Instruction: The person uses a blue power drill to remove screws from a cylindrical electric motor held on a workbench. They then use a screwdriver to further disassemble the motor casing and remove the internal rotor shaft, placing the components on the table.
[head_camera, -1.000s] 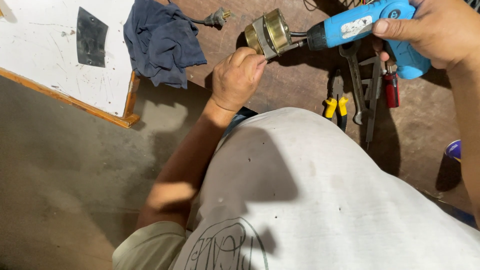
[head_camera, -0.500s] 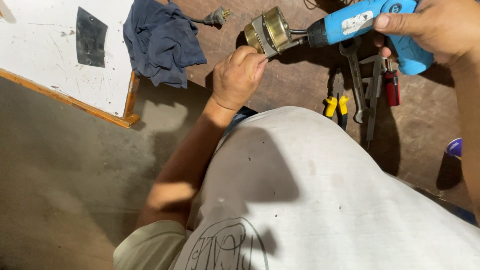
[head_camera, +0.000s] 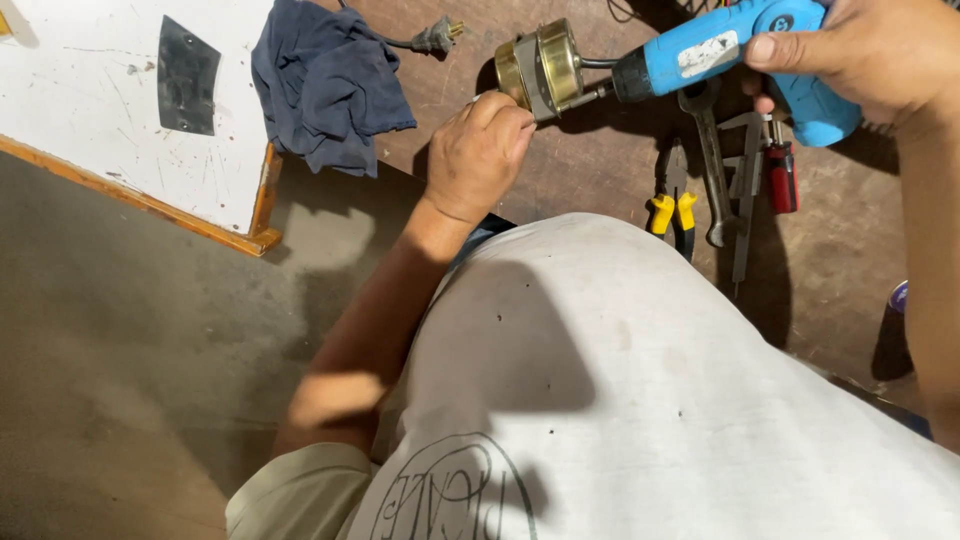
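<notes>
The left hand (head_camera: 478, 152) is closed around the near side of a small brass-coloured motor (head_camera: 541, 70) on the brown workbench (head_camera: 600, 170), just right of the dark blue rag (head_camera: 325, 85), while the right hand (head_camera: 880, 55) grips a blue power screwdriver (head_camera: 735, 50) whose bit meets the motor, so a screw seems mid-drive, calling for a steady, aligned push.

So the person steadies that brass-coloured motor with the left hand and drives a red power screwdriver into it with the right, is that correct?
Not quite: the power screwdriver is blue, not red, as the head view shows. The rest holds: the left hand steadies the brass-coloured motor, and the right hand holds the tool against it.
</notes>
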